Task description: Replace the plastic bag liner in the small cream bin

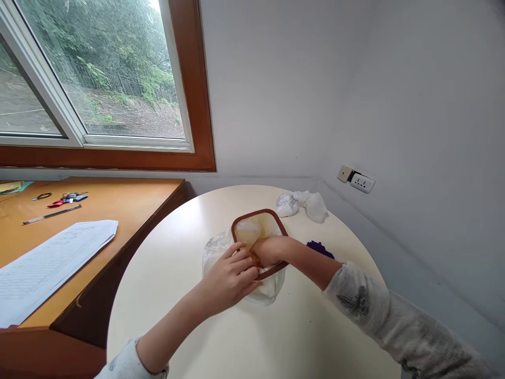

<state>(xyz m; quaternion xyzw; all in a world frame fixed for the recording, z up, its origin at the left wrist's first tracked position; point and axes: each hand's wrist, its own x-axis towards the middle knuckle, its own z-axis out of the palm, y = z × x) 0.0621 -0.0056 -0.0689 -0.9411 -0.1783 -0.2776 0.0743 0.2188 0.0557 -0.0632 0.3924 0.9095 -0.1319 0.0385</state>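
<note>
A small square bin with a brown rim [257, 213] stands on the round table, and a translucent plastic bag [216, 250] lines it and hangs over its outside. My left hand [232, 273] holds the near left side of the rim, its fingers bent over the edge. Down inside the opening is my right hand [270, 251], wrist bent over the right side of the rim. Its fingers are hidden in the bin, so what they hold, if anything, does not show. Yellowish light shows on the bin's inner walls.
Crumpled white paper [287, 205] and a bunched white plastic bag [314, 206] lie at the round table's [165, 295] back right. A dark purple thing [320, 249] sits behind my right forearm. On the wooden desk [145, 200] are papers [59, 263], a pen [52, 215] and keys [70, 198].
</note>
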